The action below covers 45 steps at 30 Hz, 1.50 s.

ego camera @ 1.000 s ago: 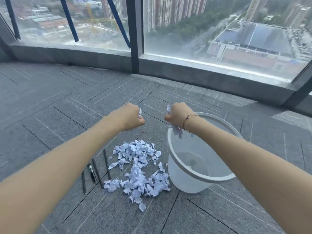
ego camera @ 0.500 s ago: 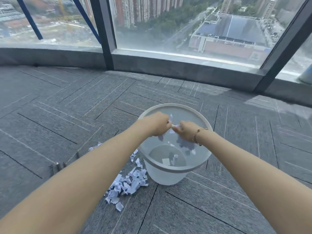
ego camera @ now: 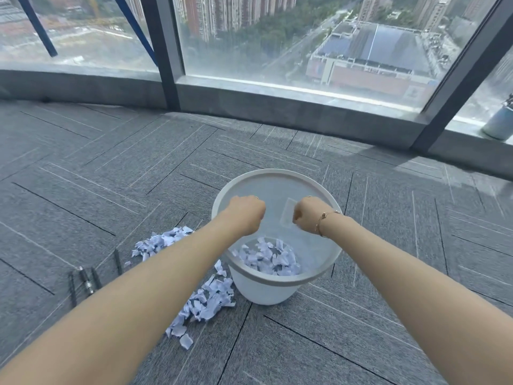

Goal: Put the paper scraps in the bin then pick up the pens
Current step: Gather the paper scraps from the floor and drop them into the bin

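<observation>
A white plastic bin [ego camera: 273, 294] stands on the grey carpet, with a heap of pale blue-white paper scraps [ego camera: 268, 257] at its bottom. Both hands hover over its mouth, wrists bent down. My left hand [ego camera: 245, 215] and my right hand [ego camera: 308, 215], the one with a bracelet, show only their backs, so the fingers are hidden. More loose scraps [ego camera: 208, 298] lie on the carpet left of the bin, partly under my left forearm. Several dark pens [ego camera: 86, 279] lie side by side further left.
A low grey sill [ego camera: 291, 107] and tall windows run along the far side of the carpet, with dark frame posts [ego camera: 166, 51]. A bluish container [ego camera: 499, 120] sits on the sill at the far right.
Both hands carried scraps from above the floor pile to over the bin. The scraps dropped and now lie heaped in the bin. The view turned right.
</observation>
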{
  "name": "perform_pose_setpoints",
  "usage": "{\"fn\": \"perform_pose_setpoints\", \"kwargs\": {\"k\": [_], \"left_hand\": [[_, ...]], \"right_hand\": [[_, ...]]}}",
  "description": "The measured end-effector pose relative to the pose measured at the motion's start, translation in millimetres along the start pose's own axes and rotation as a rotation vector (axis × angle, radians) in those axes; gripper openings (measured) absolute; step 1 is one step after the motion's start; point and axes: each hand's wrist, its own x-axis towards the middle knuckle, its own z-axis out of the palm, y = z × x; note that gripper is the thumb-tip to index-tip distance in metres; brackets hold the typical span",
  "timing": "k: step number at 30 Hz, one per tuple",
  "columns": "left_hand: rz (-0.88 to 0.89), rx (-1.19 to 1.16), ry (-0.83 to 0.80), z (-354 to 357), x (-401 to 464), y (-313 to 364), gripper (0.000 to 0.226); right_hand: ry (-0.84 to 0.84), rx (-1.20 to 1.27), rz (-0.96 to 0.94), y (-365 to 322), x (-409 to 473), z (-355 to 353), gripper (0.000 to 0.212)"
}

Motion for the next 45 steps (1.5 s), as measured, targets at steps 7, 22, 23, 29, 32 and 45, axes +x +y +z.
{"fn": "perform_pose_setpoints", "kwargs": {"k": [7, 22, 23, 29, 32, 45], "left_hand": [[0.041, -0.027, 0.15, -7, -10, -5, 0.035], [-0.147, -0.223, 0.241, -19, -79, -144, 0.036], [-0.212, -0.217, 0.181, -11, -88, -161, 0.037], [-0.404, -0.278, -0.114, 62, -147, -228, 0.044], [-0.459, -0.342, -0.182, 100, -170, -246, 0.043], [-0.379, -0.445, -0.187, 199, -103, -272, 0.072]], "right_hand": [[-0.033, 0.007, 0.021, -9, -6, -4, 0.06], [0.374, -0.017, -0.309, -111, -6, -53, 0.027], [0.358, -0.011, -0.351, -129, -6, -55, 0.028], [0.085, -0.109, -0.499, -227, 10, -7, 0.035], [-0.073, -0.162, -0.456, -257, 31, 41, 0.037], [-0.19, 0.018, -0.213, -244, 121, 219, 0.06]]}}
